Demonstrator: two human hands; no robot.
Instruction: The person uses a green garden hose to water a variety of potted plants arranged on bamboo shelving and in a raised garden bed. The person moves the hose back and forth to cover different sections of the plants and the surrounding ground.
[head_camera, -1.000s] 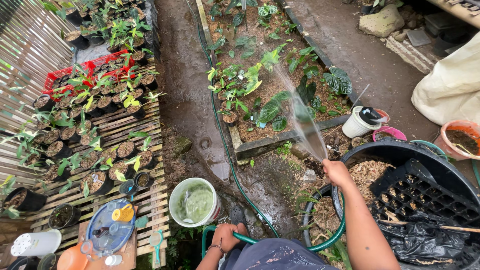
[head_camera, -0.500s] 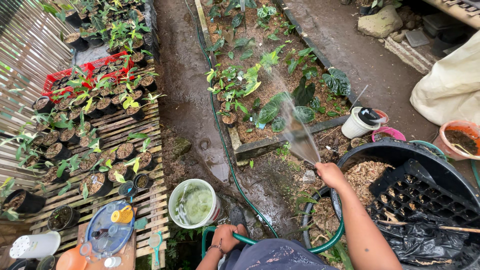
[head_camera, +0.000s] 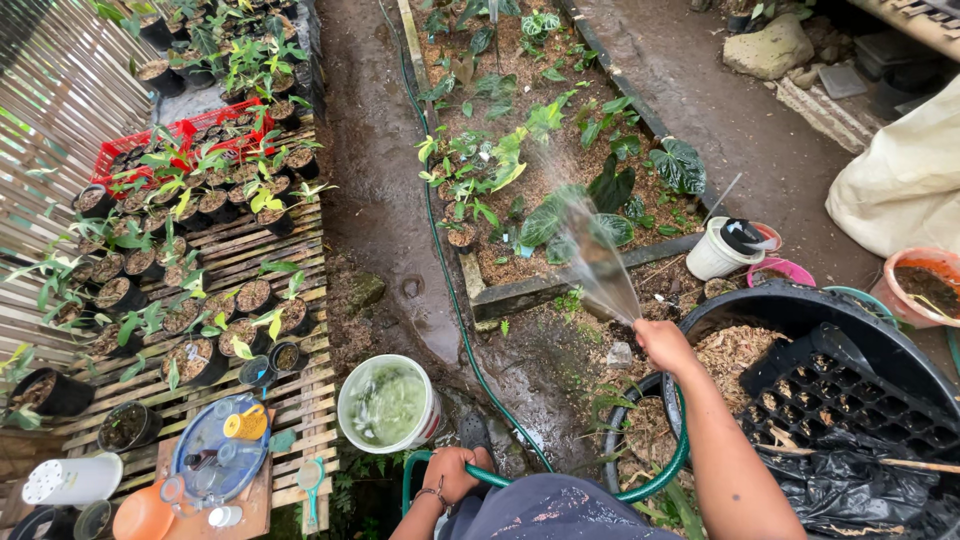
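Right hand (head_camera: 662, 345): closed around green hose (head_camera: 655, 480) end, spraying toward 11 o'clock.
Left hand (head_camera: 455, 472): gripping hose lower down.
Raised bed (head_camera: 560, 180): under spray.
White bucket (head_camera: 388, 403): 9 o'clock of hose.
Black tub (head_camera: 800, 305): 3 o'clock.

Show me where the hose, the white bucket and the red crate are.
hose (head_camera: 655, 478): head view, on the green curve below the right arm.
white bucket (head_camera: 348, 420): head view, on its left rim.
red crate (head_camera: 112, 152): head view, on its left rim.
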